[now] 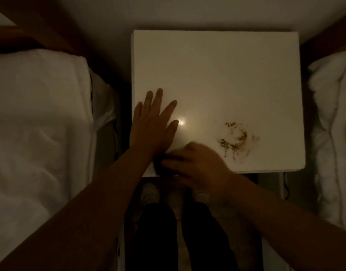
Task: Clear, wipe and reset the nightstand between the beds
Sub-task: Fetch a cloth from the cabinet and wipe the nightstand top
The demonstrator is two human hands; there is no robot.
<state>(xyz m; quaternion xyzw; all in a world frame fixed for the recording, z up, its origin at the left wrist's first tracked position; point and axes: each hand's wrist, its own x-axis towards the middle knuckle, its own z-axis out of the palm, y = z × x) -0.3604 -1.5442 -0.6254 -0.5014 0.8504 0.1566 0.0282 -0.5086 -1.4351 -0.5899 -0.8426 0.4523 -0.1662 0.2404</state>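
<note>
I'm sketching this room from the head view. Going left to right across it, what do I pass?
Left bed → left hand, flat on the nightstand → brown smear on its top → right bed.

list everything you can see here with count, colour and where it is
nightstand: one, white, centre, between the beds
smear: one, brownish, on the nightstand top, near-right part
light glare: one, bright spot on the top, beside the left hand
beds: two, white bedding, one on each side
cable: one, white, hanging below the nightstand's right front corner
left hand: flat, fingers spread, on the top near its left edge
right hand: blurred, at the front edge, over something dark I cannot identify
</note>
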